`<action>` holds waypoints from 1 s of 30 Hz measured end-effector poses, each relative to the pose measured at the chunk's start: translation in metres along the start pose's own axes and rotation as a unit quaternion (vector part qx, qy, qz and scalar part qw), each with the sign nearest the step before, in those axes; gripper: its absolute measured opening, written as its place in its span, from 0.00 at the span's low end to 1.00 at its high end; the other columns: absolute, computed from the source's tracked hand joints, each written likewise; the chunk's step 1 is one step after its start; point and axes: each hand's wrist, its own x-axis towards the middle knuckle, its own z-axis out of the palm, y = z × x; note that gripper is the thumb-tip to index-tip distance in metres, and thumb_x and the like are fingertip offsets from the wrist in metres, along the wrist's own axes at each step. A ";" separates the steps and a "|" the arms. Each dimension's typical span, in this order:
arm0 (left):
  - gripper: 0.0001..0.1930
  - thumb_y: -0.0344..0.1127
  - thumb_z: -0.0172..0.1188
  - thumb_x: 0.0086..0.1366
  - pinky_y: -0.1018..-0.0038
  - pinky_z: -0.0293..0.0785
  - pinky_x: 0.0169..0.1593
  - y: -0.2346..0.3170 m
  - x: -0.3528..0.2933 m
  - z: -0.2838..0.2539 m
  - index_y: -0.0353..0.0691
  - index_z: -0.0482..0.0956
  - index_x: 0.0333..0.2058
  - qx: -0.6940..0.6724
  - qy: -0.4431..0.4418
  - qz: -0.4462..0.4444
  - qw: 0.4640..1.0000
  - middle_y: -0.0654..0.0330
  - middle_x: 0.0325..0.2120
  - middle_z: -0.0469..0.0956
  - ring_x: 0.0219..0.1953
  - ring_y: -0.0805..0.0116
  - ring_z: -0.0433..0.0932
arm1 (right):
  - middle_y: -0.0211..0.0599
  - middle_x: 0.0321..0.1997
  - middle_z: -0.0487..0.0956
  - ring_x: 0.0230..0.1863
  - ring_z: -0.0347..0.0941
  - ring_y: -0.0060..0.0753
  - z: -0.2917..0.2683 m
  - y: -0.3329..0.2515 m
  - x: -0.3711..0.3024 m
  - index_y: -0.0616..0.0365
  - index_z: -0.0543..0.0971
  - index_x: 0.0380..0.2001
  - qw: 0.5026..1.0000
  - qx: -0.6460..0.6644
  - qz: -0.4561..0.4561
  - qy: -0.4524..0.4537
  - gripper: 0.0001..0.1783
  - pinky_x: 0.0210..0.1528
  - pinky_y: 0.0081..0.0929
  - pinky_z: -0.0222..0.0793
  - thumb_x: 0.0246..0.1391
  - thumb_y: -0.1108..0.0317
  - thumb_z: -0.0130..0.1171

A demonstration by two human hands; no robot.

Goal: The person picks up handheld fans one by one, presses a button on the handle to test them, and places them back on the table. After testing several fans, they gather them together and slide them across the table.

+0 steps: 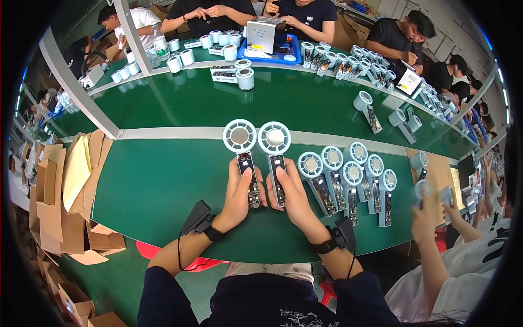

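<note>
Side by side above the green table [163,180], I hold two light-blue handheld fans upright. My left hand [237,191] is closed round the handle of the left fan [239,135]; my right hand [289,193] grips the right fan [274,137]. Both round heads point away from me, and their handles are uncovered, with dark circuit boards and small parts showing. The two heads nearly touch. To the right of my right hand lie several similar fans [352,173] in a cluster, their boards also bare.
Beyond a pale rail [180,133] runs a green surface [174,103] bearing more fans [245,79]. A blue tray [272,57] stands at the far side, near other people. Cardboard boxes [52,191] crowd the left. At right, a co-worker's hands [425,218] hold fan parts.
</note>
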 end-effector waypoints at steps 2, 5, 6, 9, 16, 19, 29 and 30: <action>0.17 0.43 0.39 0.71 0.78 0.73 0.20 0.000 0.000 0.000 0.40 0.51 0.52 -0.002 -0.002 0.000 1.000 0.58 0.33 0.66 0.20 0.74 0.72 | 0.32 0.28 0.69 0.13 0.61 0.19 0.001 -0.001 0.000 0.57 0.59 0.52 1.000 -0.001 0.001 0.002 0.16 0.12 0.15 0.51 0.66 0.61 0.36; 0.17 0.43 0.39 0.71 0.78 0.73 0.20 -0.001 0.000 0.000 0.40 0.51 0.52 -0.001 -0.005 0.000 1.000 0.58 0.34 0.66 0.20 0.74 0.72 | 0.32 0.27 0.69 0.13 0.61 0.19 0.000 -0.001 0.000 0.57 0.59 0.51 1.000 -0.001 0.002 0.004 0.15 0.12 0.15 0.51 0.66 0.62 0.35; 0.17 0.43 0.39 0.71 0.78 0.73 0.20 -0.001 0.000 0.000 0.40 0.51 0.52 -0.001 -0.007 0.001 1.000 0.58 0.34 0.66 0.20 0.74 0.72 | 0.32 0.27 0.69 0.13 0.61 0.19 0.000 -0.001 0.000 0.57 0.59 0.51 1.000 -0.001 0.003 0.004 0.15 0.12 0.15 0.51 0.66 0.62 0.35; 0.17 0.43 0.39 0.71 0.78 0.73 0.20 0.000 0.000 0.000 0.40 0.51 0.52 -0.001 -0.008 0.002 1.000 0.58 0.34 0.66 0.20 0.74 0.72 | 0.32 0.27 0.69 0.13 0.61 0.19 0.000 -0.001 0.000 0.57 0.59 0.51 1.000 0.000 0.005 0.004 0.15 0.12 0.15 0.51 0.66 0.62 0.35; 0.17 0.42 0.38 0.71 0.78 0.73 0.21 -0.001 0.000 0.001 0.39 0.51 0.51 -0.001 -0.005 0.005 1.000 0.58 0.34 0.66 0.21 0.74 0.72 | 0.33 0.27 0.69 0.13 0.61 0.20 0.002 0.007 0.001 0.57 0.59 0.51 1.000 0.017 -0.009 0.003 0.15 0.12 0.15 0.53 0.66 0.62 0.35; 0.17 0.42 0.38 0.71 0.78 0.73 0.22 -0.003 0.000 0.000 0.39 0.51 0.51 0.007 -0.006 0.008 1.000 0.58 0.34 0.66 0.21 0.74 0.72 | 0.33 0.27 0.69 0.13 0.62 0.20 0.002 0.008 0.002 0.57 0.59 0.50 0.999 0.034 -0.015 -0.002 0.14 0.13 0.16 0.54 0.66 0.61 0.35; 0.21 0.44 0.36 0.71 0.78 0.72 0.22 -0.005 0.001 0.011 0.35 0.53 0.55 0.026 0.018 0.026 0.999 0.58 0.31 0.68 0.20 0.73 0.71 | 0.33 0.25 0.69 0.13 0.61 0.20 0.003 -0.003 -0.002 0.58 0.59 0.48 0.998 0.059 -0.007 0.011 0.14 0.11 0.15 0.51 0.66 0.60 0.37; 0.23 0.45 0.36 0.71 0.77 0.72 0.22 -0.006 0.001 0.015 0.34 0.54 0.56 0.031 0.028 0.024 0.999 0.58 0.30 0.68 0.20 0.72 0.71 | 0.33 0.25 0.69 0.13 0.61 0.20 -0.001 -0.005 -0.003 0.57 0.59 0.48 0.998 0.068 0.000 0.014 0.14 0.11 0.15 0.51 0.66 0.61 0.39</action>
